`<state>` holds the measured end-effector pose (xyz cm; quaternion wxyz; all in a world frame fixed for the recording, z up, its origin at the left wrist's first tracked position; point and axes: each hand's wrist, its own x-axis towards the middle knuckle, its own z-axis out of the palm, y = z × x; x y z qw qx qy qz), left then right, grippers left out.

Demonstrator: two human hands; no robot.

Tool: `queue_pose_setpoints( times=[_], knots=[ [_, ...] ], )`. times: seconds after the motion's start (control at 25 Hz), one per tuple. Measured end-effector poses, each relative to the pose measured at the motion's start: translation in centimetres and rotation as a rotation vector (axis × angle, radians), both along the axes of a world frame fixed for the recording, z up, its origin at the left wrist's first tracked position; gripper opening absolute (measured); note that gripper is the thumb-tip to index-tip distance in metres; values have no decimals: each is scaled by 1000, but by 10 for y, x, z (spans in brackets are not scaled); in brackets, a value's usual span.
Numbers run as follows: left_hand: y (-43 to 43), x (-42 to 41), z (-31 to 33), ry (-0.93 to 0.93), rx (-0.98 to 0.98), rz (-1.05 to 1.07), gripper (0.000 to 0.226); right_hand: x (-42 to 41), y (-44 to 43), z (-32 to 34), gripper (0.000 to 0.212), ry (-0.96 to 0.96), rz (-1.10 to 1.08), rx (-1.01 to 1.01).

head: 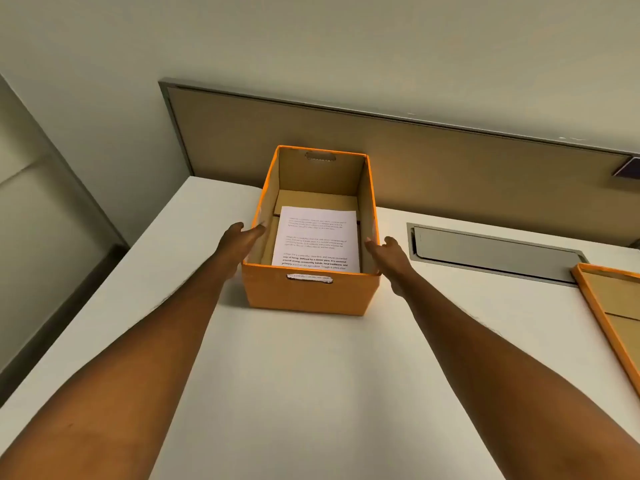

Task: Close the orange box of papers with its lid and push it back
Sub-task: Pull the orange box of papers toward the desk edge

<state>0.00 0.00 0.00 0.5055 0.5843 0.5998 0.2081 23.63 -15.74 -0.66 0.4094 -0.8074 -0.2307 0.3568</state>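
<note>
An orange cardboard box (pixel 311 294) stands open on the white desk, its far end close to the back partition. Printed white papers (pixel 317 240) lie flat inside it. My left hand (pixel 242 235) rests against the box's left wall near the rim, fingers extended. My right hand (pixel 388 251) is at the right wall, fingertips touching the rim. Both arms reach forward from the bottom of the view. The orange lid (pixel 613 306) lies upside down on the desk at the far right, partly cut off by the frame edge.
The white desk (pixel 311 375) runs toward me, with its left edge dropping off. A tan partition panel (pixel 450 157) stands behind the box. A grey cable hatch (pixel 491 251) is set into the desk between box and lid.
</note>
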Motion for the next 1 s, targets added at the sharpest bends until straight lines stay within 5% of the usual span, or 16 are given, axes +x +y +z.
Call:
queue_pose_setpoints(
  times=[0.16,0.48,1.0],
  knots=[
    [-3,5,-8,-105,-34,-77,48,-8,10,-11,34,115,-56,66],
    [-64,8,22,-142,19,-74,46,-14,-52,12,37,60,-115,160],
    [-342,21,10,-235,-6,-122,34,-10,-353,20,24,89,-264,190]
  ],
)
